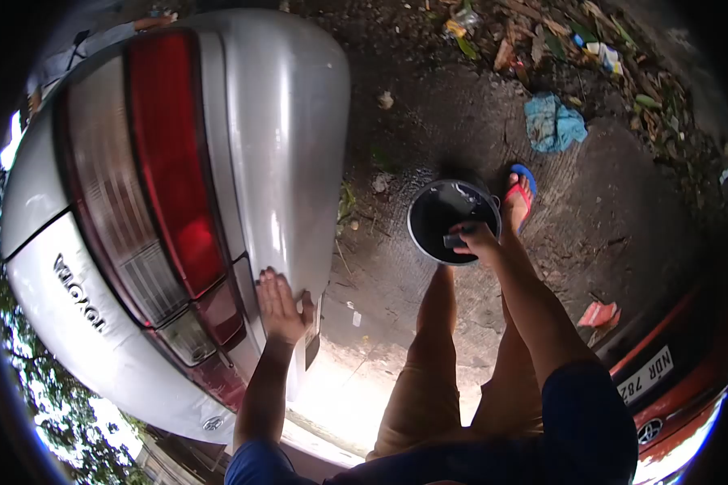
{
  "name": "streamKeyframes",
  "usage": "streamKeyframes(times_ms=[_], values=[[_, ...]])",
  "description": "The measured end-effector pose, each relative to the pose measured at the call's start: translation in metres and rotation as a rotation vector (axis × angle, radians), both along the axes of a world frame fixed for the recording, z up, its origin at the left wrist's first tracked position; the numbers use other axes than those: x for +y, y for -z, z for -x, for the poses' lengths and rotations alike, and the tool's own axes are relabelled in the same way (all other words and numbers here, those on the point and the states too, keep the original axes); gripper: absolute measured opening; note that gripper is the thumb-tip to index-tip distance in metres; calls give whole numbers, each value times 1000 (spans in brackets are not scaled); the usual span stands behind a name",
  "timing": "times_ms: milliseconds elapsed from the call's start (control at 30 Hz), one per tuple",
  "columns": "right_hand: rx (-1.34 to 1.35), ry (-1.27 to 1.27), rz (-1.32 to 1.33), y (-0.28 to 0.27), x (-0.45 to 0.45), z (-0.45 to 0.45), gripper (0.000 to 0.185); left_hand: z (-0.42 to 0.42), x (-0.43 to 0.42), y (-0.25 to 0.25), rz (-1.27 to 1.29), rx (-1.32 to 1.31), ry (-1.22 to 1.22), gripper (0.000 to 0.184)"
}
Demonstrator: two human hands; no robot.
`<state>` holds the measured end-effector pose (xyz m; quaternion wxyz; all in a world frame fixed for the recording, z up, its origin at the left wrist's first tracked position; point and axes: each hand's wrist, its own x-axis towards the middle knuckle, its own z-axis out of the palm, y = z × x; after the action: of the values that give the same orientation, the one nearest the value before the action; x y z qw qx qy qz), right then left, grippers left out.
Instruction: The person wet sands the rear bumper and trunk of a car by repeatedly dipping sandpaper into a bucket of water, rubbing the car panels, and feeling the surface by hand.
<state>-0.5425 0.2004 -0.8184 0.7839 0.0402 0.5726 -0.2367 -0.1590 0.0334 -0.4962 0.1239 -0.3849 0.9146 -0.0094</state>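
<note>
My left hand (281,310) lies flat on the rear bumper (287,178) of a silver car, its fingers stretched out. Between that bumper and my foot, a black bucket (430,212) stands on the ground with dark, shiny contents. My right hand (477,242) is closed over the near side of the bucket's mouth. In its fingers is a small dark block (455,241), whose kind I cannot make out. The car's red and clear tail light (166,153) is beyond my left hand.
A red car (687,364) with a licence plate stands behind me on the right. On the ground lie a blue crumpled cloth (555,123) and a red wrapper (598,314). Leaves and litter (542,36) line the far edge. Another person's arm (109,36) shows beyond the silver car.
</note>
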Motion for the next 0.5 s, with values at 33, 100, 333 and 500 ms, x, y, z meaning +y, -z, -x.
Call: streamKeyframes(times_ms=[33,100,333,500], values=[[61,184,-65,7,-16,-5,33,4,0,0,13,-6,-13,88],[167,454,-130,71,-17,-23,34,6,-2,1,54,10,-14,86],[337,1099,-238,201,16,-39,22,4,1,-1,86,12,-34,92],[183,1057,-109,196,37,-42,21,1,1,0,68,-12,-11,92]])
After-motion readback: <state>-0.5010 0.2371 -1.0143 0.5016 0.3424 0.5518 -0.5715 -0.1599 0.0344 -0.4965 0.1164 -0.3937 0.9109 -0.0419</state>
